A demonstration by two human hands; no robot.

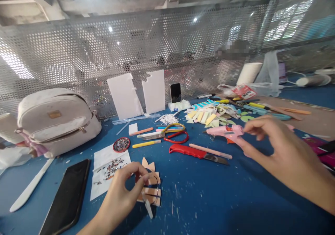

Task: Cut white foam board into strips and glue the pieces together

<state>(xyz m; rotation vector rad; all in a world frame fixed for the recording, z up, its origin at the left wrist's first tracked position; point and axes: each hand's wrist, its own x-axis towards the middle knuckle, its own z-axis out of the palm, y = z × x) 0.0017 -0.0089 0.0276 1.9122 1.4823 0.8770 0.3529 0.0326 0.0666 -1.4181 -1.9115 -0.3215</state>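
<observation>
My left hand is closed in a pinch over a peach-coloured cut-out with pointed and strip-like parts. A thin dark strand curves from the fingertips across it; whether it is beaded is too small to tell. By the cut-out's lower edge is a small whitish translucent strip. My right hand is at the rear and handle of a pink glue gun, thumb and index finger apart. The gun's nozzle points left. Left of my left hand, small dark and orange beads lie on white paper.
A red-rimmed dish of beads, scissors, a red-handled knife and markers lie in the middle. A phone, white plastic knife and backpack are left. Paper scraps lie before a perforated metal screen.
</observation>
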